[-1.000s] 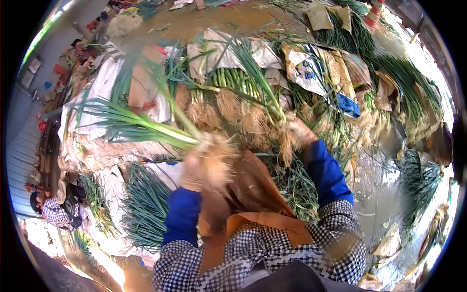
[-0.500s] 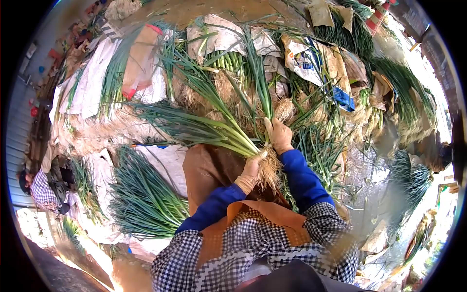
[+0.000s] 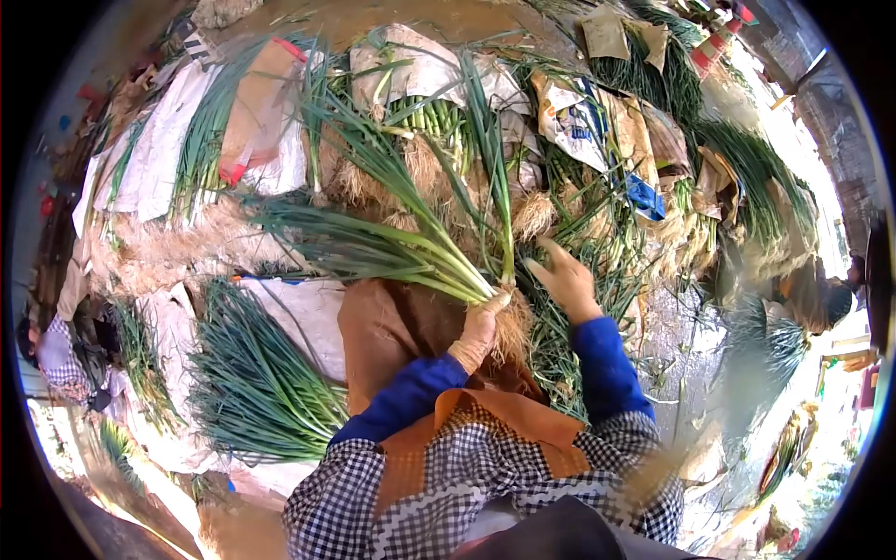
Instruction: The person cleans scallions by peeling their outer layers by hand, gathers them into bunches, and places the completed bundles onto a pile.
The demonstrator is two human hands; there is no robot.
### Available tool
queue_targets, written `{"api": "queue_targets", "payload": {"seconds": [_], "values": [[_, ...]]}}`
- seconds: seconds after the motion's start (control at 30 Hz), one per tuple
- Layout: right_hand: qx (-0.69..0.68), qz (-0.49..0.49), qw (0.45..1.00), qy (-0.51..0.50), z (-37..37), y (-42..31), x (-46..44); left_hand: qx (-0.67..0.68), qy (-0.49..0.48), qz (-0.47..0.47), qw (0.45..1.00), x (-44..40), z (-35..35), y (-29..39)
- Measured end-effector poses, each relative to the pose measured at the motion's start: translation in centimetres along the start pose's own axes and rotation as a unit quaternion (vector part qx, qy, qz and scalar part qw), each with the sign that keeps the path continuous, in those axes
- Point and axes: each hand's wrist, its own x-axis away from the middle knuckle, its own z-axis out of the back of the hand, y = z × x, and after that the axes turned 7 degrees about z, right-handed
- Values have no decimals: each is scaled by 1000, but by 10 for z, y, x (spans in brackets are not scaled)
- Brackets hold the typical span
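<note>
My left hand (image 3: 481, 333) is closed round a bunch of green onions (image 3: 448, 257) just above its pale, hairy roots (image 3: 511, 331). The long leaves fan out up and to the left, and a few stalks stand more upright. My right hand (image 3: 567, 280) is just right of those stalks, thumb and fingers apart, with nothing in it. Several more green onions (image 3: 439, 117) lie beyond, roots toward me, partly under a pale sack (image 3: 411, 70).
A pile of green onions (image 3: 261, 373) lies at left on a white sheet (image 3: 303, 322). Loose leaves (image 3: 560, 364) cover the ground at right. A printed sack (image 3: 571, 121) and a brown sack (image 3: 257, 117) cover other bundles. Another person (image 3: 61, 359) is at far left.
My left hand has brought its bunch rightward to the stalks my right hand held. My right hand has since let go and opened beside them. The view has shifted slightly.
</note>
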Motion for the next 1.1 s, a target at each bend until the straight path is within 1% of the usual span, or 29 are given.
{"api": "queue_targets", "payload": {"seconds": [0.03,0.07,0.13,0.17,0.2,0.23,0.27,0.33,0.37,0.4,0.43,0.47,0.5,0.53,0.57,0.6,0.63,0.67,0.7,0.73,0.77,0.8,0.87,0.93,0.97,1.0,1.03,1.07,1.1], "values": [[18,50,999,1,-13,-13,-16,-20,8,-3,1000,7,-2,1],[36,104,994,7,-25,-17,-34,2,15,-9,1000,18,-17,15],[70,80,982,-155,-54,-7,-56,-24,31,-25,999,5,-1,1],[145,233,938,-210,-58,4,-54,-23,32,-30,999,1,4,-3],[-18,119,975,-189,-40,-18,-40,0,36,-25,999,1,4,0],[-110,85,965,-223,-39,-19,-25,23,40,-16,999,1,3,-1],[-202,45,944,-255,-36,-15,-6,27,41,-12,999,0,5,-3],[-361,-9,874,-325,-3,-3,39,109,-13,34,993,-6,11,-5],[-363,-14,873,-325,4,19,61,20,40,7,999,-3,7,-1],[-391,-78,873,-282,12,49,85,20,40,13,999,-2,9,-2],[-417,-139,868,-233,19,77,104,68,2,42,997,-3,12,-1],[-431,-170,862,-206,14,92,110,114,-35,68,991,-6,15,1],[-444,-200,856,-176,10,106,116,110,-47,64,991,-11,23,-6],[-241,-172,920,-255,-1,118,119,106,-51,70,991,-4,20,-2],[-22,-132,938,-320,-10,132,113,126,-65,102,985,0,17,5],[198,-82,904,-370,-14,140,101,147,-76,130,978,2,14,13],[69,-107,959,-252,-17,102,70,132,-93,115,980,-3,24,6],[-136,-88,979,-122,-16,63,43,134,-112,115,978,-3,26,4],[-286,-111,948,-90,-22,39,18,145,-114,127,975,6,16,15],[-368,-72,925,-56,-29,20,-5,154,-117,137,971,15,5,29],[-376,-60,922,-77,-36,10,-25,149,-115,133,973,15,5,30],[-285,24,956,-69,-69,24,-47,140,-110,126,976,14,5,30],[-304,-4,949,-86,-92,20,-65,127,-105,118,979,12,10,26],[-391,-33,919,34,-110,19,-59,112,-68,88,987,6,11,24],[-459,-52,882,89,-123,18,-56,115,-99,124,981,10,12,28],[-404,-65,897,166,-133,14,-54,116,-98,127,980,9,13,24],[-206,-39,967,143,-117,7,-46,104,-77,135,982,6,17,19],[-1,-11,994,112,-101,-1,-39,90,-55,142,984,3,20,15],[38,43,987,147,-102,3,-37,89,-26,150,984,1,21,10]]}}
